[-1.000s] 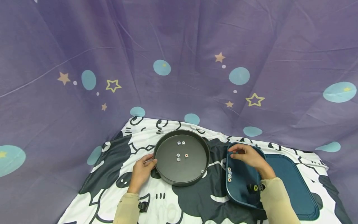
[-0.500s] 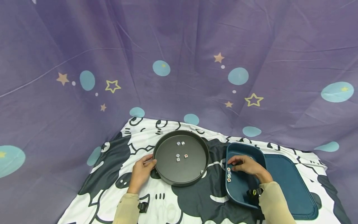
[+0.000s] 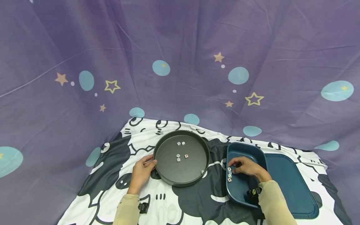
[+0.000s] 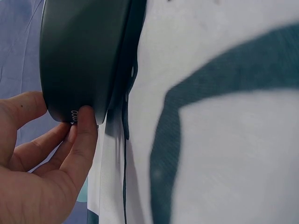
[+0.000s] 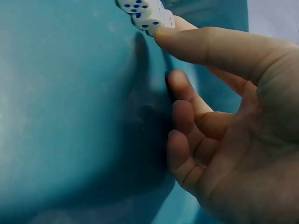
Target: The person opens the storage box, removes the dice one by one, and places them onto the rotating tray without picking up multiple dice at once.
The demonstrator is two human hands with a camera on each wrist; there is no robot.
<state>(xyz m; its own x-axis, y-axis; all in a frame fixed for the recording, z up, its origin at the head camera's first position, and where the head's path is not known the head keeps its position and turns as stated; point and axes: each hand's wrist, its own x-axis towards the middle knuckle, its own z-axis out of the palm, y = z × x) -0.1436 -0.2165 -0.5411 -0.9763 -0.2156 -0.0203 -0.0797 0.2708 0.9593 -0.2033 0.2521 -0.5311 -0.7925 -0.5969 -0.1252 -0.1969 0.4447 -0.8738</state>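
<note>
A round dark grey pan (image 3: 182, 173) lies left of centre in the head view, several small dice (image 3: 178, 160) spread on its floor. At its left side my left hand (image 3: 140, 173) holds the wall, the thumb and fingertips against it; the left wrist view shows this from low down. In a blue rectangular tray (image 3: 242, 193), a short row of white dice (image 3: 229, 176) lines the left wall. My right hand (image 3: 247, 167) is inside the tray, pinching a die (image 5: 154, 23) at the row's far end between thumb and index finger. The other fingers curl loosely.
A flat blue lid (image 3: 295, 187) lies right of the tray, partly under its edge and the right sleeve (image 3: 275, 203). A black-and-white patterned cloth (image 3: 157, 200) covers the surface. Behind hangs a purple curtain (image 3: 182, 93).
My right hand has come from the tray's far left corner towards me, down to the row of dice, and its fingers have closed in. My left hand stays at the pan.
</note>
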